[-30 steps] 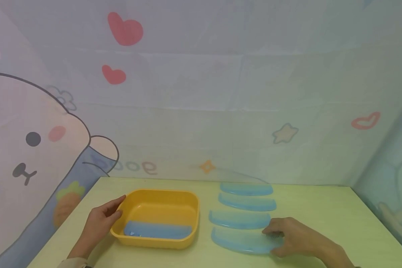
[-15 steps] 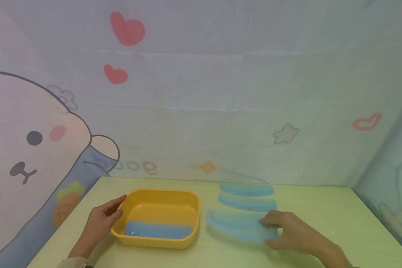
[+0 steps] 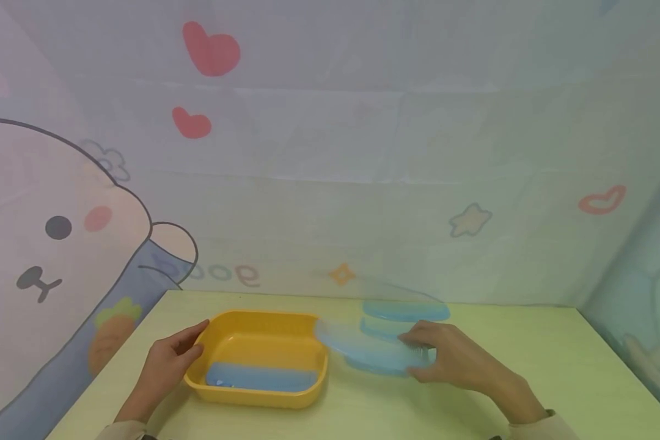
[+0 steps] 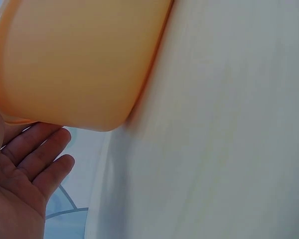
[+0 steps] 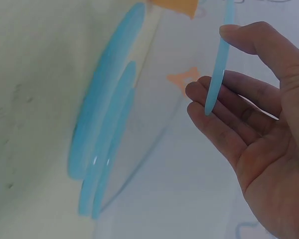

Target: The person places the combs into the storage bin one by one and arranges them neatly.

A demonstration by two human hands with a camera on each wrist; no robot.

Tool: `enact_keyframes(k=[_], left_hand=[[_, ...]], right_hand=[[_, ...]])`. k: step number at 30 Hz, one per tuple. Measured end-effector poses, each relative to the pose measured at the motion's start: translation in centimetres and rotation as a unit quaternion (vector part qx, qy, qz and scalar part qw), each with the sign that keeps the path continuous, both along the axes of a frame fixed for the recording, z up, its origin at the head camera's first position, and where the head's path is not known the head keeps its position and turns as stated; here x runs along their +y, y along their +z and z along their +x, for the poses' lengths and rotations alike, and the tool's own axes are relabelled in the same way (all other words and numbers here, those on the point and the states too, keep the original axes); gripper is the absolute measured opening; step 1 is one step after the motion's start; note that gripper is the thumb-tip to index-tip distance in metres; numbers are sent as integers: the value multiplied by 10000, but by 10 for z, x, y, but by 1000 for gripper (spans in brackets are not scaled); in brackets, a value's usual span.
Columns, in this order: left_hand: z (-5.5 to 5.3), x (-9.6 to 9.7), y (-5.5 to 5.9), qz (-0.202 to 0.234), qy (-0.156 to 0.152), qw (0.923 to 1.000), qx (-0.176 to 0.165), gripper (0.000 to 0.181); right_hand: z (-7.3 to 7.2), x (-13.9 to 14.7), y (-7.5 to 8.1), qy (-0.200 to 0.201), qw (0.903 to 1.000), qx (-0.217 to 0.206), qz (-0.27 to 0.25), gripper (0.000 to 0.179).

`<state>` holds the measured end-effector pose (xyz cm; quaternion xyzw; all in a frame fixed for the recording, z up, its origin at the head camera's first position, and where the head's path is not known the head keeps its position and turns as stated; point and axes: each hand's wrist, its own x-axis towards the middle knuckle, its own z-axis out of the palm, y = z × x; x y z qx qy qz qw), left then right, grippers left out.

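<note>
A translucent blue comb [image 3: 357, 342], blurred by motion, is pinched at its right end by my right hand [image 3: 462, 360]. In the right wrist view the comb [image 5: 218, 74] shows edge-on between thumb and fingers, above the table. Its left end overlaps the right rim of a yellow plastic basin [image 3: 255, 398]. Another blue comb [image 3: 264, 377] lies inside, along the near side. My left hand [image 3: 167, 366] holds the basin's left rim; in the left wrist view several fingers [image 4: 54, 172] extend beside the rim, and the thumb is mostly hidden.
Behind the held comb, more blue combs lie in a row: the farthest comb [image 3: 406, 311], a partly covered comb [image 3: 376, 329], and a nearer comb [image 3: 371, 365]. The pale yellow table [image 3: 528, 366] ends at a printed cloth backdrop [image 3: 330, 153].
My right hand has lifted the nearest comb off the table and carried it left and away from me, toward the basin. My left hand and the basin have stayed in place.
</note>
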<state>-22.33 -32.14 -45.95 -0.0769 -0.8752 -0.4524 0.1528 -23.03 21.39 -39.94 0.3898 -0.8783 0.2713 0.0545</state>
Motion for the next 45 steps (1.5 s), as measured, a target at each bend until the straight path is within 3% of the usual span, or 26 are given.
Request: enact_keyframes(k=[5, 20, 25, 33, 45], left_hand=[[1, 2, 0, 7, -2, 10000, -16, 43], [-2, 0, -1, 6, 82, 10000, 26, 43], [-1, 1, -1, -88, 112, 9999, 23, 42], [-1, -1, -1, -207, 126, 9997, 80, 43], [-2, -1, -2, -130, 43, 9999, 67, 43]], right_hand=[[-10, -23, 8, 128, 9999, -99, 12, 47], [-36, -91, 22, 590, 9974, 329, 258, 48], [-41, -109, 23, 755, 9953, 493, 363, 46], [-43, -133, 20, 794, 9950, 276, 547, 46], [-44, -163, 15, 813, 9910, 319, 1011, 45]])
